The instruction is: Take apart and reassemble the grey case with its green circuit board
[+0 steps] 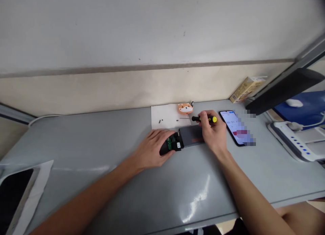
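Observation:
My left hand (152,145) grips the black end piece (170,145) of a small dark grey device (191,136) lying on the grey desk (122,160); a green circuit board shows at that end. My right hand (212,131) rests on the device's right side and holds a small screwdriver (204,119) with a black and yellow handle, its thin shaft pointing left over a white paper sheet (165,116). A few tiny black screws (160,121) lie on that sheet.
An orange animal-shaped trinket (185,108) sits at the paper's far edge. A lit smartphone (235,127) lies right of my right hand. A cardboard box (247,88), a dark monitor (284,89) and a white device (297,140) stand at the right. A dark tablet (12,191) lies at the near left.

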Demonstrator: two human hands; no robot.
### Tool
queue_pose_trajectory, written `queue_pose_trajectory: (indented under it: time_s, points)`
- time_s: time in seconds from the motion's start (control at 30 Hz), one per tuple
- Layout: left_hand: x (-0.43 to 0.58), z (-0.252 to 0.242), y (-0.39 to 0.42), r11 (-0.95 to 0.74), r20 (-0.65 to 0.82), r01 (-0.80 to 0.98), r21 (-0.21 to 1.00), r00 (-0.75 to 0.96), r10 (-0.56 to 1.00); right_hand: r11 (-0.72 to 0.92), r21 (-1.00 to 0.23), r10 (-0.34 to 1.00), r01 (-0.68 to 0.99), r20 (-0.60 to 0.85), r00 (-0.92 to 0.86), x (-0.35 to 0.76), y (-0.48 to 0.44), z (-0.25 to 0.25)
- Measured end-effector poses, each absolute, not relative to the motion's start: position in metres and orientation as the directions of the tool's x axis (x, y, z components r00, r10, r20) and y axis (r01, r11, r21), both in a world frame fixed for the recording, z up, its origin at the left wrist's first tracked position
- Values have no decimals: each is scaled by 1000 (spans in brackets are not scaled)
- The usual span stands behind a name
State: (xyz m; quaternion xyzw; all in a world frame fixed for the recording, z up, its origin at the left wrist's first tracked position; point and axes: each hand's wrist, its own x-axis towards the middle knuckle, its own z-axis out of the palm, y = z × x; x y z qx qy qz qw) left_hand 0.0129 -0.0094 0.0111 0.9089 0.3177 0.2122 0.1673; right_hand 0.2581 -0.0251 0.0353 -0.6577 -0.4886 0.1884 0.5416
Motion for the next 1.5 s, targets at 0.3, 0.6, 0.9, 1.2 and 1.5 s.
queue_pose_trajectory:
  time_s: [0.3, 0.6, 0.9, 1.2, 1.5]
  points:
    - [12, 9, -9, -747, 287, 512, 424, 706, 647, 63, -893, 859, 445, 276, 431, 257, -26, 36]
    - [13, 10, -9, -747, 293, 510, 427, 703, 648, 77, -904, 846, 420, 282, 452, 257, -25, 33]
    - [13, 9, -9, -743, 296, 513, 429, 697, 652, 102, -916, 824, 387, 296, 484, 255, -26, 37]
    - [12, 6, -8, -748, 298, 522, 410, 698, 651, 39, -991, 852, 131, 102, 513, 243, -26, 36]
    - [13, 5, -7, -740, 288, 523, 422, 697, 657, 15, -996, 846, 91, 62, 530, 259, -18, 30]
